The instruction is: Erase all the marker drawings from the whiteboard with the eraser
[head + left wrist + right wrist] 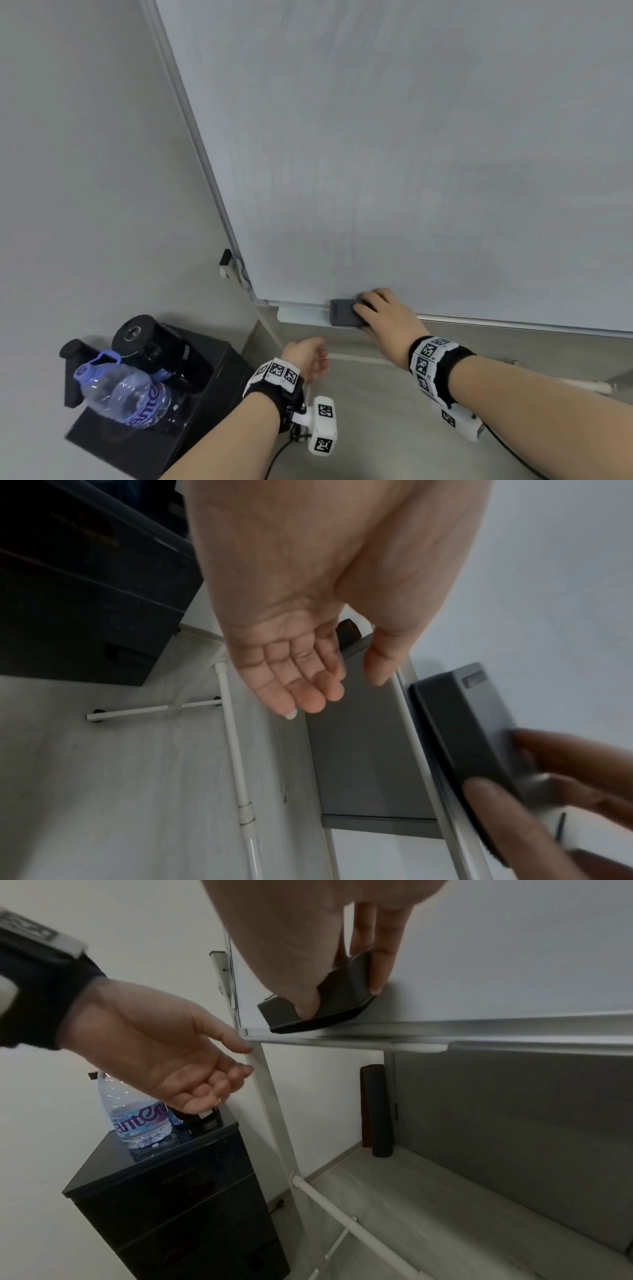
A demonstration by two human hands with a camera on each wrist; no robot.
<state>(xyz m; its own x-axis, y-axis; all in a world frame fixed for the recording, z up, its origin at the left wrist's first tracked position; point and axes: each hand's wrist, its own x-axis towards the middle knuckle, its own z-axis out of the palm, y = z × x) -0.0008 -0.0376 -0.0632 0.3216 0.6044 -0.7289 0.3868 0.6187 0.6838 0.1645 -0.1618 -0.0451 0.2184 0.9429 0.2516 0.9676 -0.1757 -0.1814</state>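
The whiteboard fills the head view, and no marker lines show on it, only faint smears. A dark grey eraser sits at the board's bottom edge, near the left corner, over the tray rail. My right hand grips the eraser, thumb on its lower side and fingers on its upper side, its felt against the board. My left hand hangs below the board's corner with loosely curled fingers and holds nothing. The eraser shows in the left wrist view too.
A black cabinet stands at the lower left with a plastic water bottle and dark gear on top. The board's white stand legs and a floor crossbar run beneath it. A grey panel sits behind, over pale flooring.
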